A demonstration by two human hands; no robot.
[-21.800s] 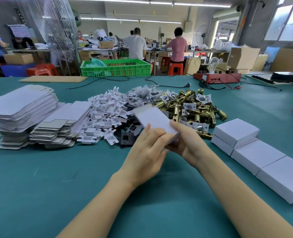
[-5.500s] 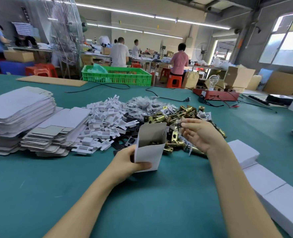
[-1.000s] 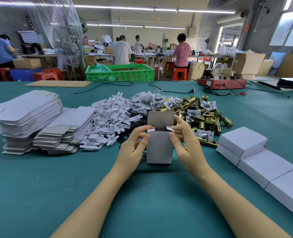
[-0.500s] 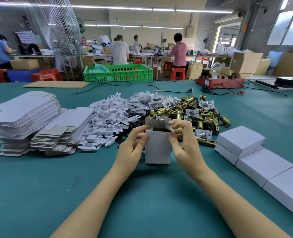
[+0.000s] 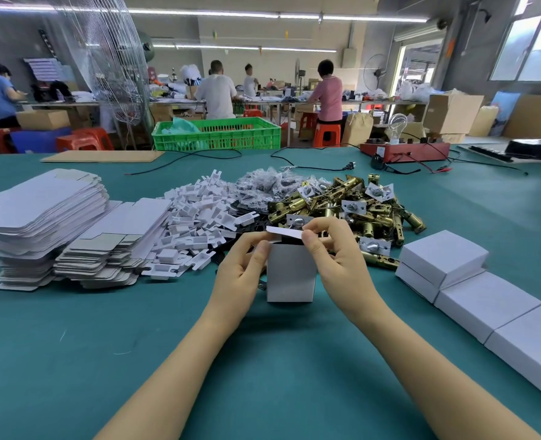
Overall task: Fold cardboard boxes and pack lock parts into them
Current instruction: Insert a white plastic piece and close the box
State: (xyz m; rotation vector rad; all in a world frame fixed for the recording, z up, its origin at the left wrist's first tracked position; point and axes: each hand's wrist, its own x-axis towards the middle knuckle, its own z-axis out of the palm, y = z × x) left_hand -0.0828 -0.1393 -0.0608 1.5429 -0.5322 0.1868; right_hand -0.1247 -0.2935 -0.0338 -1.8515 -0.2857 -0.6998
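A small white cardboard box [image 5: 291, 274] stands upright on the green table [image 5: 135, 344], its top lid flap bent down nearly level over the opening. My left hand [image 5: 242, 274] grips the box's left side near the top. My right hand [image 5: 339, 262] pinches the lid flap at the right top edge. Behind the box lies a heap of brass lock latches [image 5: 351, 208], white plastic pieces [image 5: 196, 223] and bagged small parts [image 5: 262, 185]. What is inside the box is hidden.
Stacks of flat white box blanks [image 5: 40, 223] sit at the left. A row of closed white boxes [image 5: 485, 300] runs along the right. A green crate [image 5: 218, 133], cables and a red tester [image 5: 405, 150] stand at the far edge. People work at benches beyond.
The lid flap has come down from upright to nearly flat over the box top. Both hands stay on the box in about the same place.
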